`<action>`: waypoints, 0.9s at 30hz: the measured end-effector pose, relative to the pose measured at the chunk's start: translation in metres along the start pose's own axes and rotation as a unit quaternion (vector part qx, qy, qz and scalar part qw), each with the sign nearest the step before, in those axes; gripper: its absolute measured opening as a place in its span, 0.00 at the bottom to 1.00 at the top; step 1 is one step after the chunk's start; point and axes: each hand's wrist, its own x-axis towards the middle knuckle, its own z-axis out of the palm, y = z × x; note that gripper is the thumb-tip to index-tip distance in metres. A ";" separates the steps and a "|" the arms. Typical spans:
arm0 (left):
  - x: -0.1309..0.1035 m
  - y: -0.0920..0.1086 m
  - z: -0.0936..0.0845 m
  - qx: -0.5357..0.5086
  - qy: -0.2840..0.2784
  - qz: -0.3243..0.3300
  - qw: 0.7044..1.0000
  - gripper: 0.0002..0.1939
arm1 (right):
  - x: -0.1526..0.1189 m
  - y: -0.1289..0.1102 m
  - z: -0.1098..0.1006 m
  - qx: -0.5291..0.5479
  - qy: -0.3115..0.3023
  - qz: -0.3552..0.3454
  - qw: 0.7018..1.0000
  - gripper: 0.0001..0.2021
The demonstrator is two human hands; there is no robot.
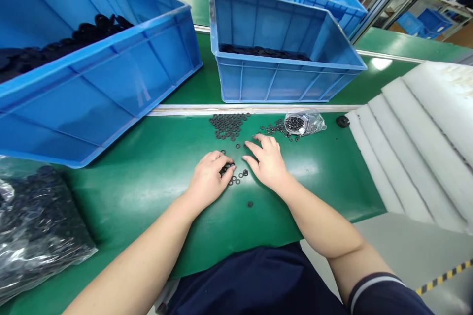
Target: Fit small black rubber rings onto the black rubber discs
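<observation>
My left hand (212, 174) curls on the green table over several small black rings, its fingertips closed around dark rings that it partly hides. To its right, my right hand (268, 160) hovers with spread fingers and nothing between them. Loose rings (237, 181) lie between and below the hands, near a small dark stack (246, 173). One black piece (250, 204) sits apart, nearer my body. Beyond the hands is a flat cluster of black rings (229, 124). Smaller black parts (275, 128) are scattered beside an open clear bag (312, 123) of similar parts.
Two blue bins (140, 78) (277, 78) holding black parts stand behind and at the left. A large clear bag of black parts (40, 226) lies at the left. White foam sheets (414, 147) are stacked at the right, beside a black round part (342, 121).
</observation>
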 end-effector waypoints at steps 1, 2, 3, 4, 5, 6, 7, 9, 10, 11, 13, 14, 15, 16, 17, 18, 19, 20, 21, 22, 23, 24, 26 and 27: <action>0.000 0.000 0.000 0.001 0.000 0.000 1.000 0.08 | -0.002 -0.003 -0.001 -0.017 -0.010 -0.003 1.000 0.17; 0.000 0.000 0.000 0.001 0.000 0.001 1.000 0.08 | -0.002 -0.007 -0.001 -0.032 -0.019 -0.003 0.999 0.17; 0.000 0.000 0.000 0.001 -0.001 0.001 1.000 0.09 | -0.002 -0.010 0.000 -0.044 -0.025 -0.003 0.999 0.16; 0.000 -0.001 0.000 0.002 -0.002 0.001 1.000 0.09 | -0.002 -0.012 0.001 -0.051 -0.029 -0.002 0.998 0.15; 0.000 -0.001 0.000 0.002 -0.002 0.001 1.000 0.09 | -0.001 -0.013 0.002 -0.055 -0.031 -0.001 0.998 0.14; -0.001 -0.001 0.000 0.001 -0.003 0.001 1.000 0.09 | 0.000 -0.014 0.003 -0.055 -0.031 0.000 0.998 0.14; -0.001 -0.001 0.000 0.000 -0.002 0.001 1.000 0.09 | 0.001 -0.014 0.004 -0.053 -0.030 0.003 0.998 0.14; -0.001 -0.002 0.000 -0.001 0.001 0.001 1.000 0.08 | 0.001 -0.011 0.005 -0.047 -0.019 0.019 0.999 0.14; -0.001 -0.002 0.000 -0.002 0.002 0.000 1.000 0.08 | 0.001 -0.008 0.004 -0.046 -0.011 0.034 0.998 0.14; -0.001 -0.002 0.001 -0.003 0.003 0.000 1.000 0.08 | 0.000 -0.004 0.003 -0.047 0.000 0.054 0.997 0.15; -0.002 -0.002 0.001 -0.005 0.002 -0.001 1.000 0.08 | -0.001 0.003 0.000 -0.054 0.014 0.102 0.993 0.15; -0.002 -0.003 0.001 -0.005 0.001 -0.002 1.000 0.08 | -0.001 0.007 -0.001 -0.060 0.014 0.124 0.990 0.15; -0.002 -0.003 0.001 -0.005 0.004 -0.002 1.000 0.09 | -0.001 0.011 -0.002 -0.066 0.013 0.142 0.988 0.14; -0.002 -0.002 0.001 -0.005 0.008 -0.001 1.000 0.09 | 0.000 0.014 -0.003 -0.073 0.012 0.154 0.985 0.13; -0.002 -0.002 0.000 -0.005 0.015 0.000 1.000 0.10 | 0.001 0.016 -0.003 -0.079 0.014 0.161 0.984 0.12; -0.001 -0.001 -0.001 -0.005 0.024 0.004 1.000 0.11 | 0.002 0.019 -0.003 -0.084 0.018 0.164 0.983 0.12; 0.000 0.000 -0.002 -0.003 0.031 0.012 0.999 0.12 | 0.003 0.021 -0.002 -0.085 0.026 0.163 0.983 0.11; 0.001 0.002 -0.004 0.002 0.033 0.022 0.999 0.14 | 0.004 0.022 0.000 -0.081 0.033 0.159 0.983 0.11; 0.003 0.003 -0.006 0.008 0.028 0.034 0.999 0.17 | 0.006 0.024 0.002 -0.072 0.039 0.153 0.985 0.10; 0.005 0.005 -0.007 0.018 0.016 0.047 0.999 0.20 | 0.008 0.025 0.004 -0.058 0.043 0.143 0.987 0.08; 0.006 0.007 -0.008 0.028 -0.001 0.059 0.998 0.23 | 0.011 0.025 0.007 -0.041 0.046 0.131 0.990 0.07; 0.007 0.009 -0.008 0.038 -0.023 0.068 0.997 0.26 | 0.013 0.026 0.009 -0.022 0.048 0.115 0.992 0.07; 0.008 0.011 -0.007 0.055 -0.064 0.079 0.993 0.29 | 0.016 0.026 0.013 0.014 0.054 0.083 0.995 0.07; 0.007 0.012 -0.006 0.061 -0.078 0.081 0.992 0.31 | 0.017 0.025 0.014 0.028 0.058 0.071 0.995 0.08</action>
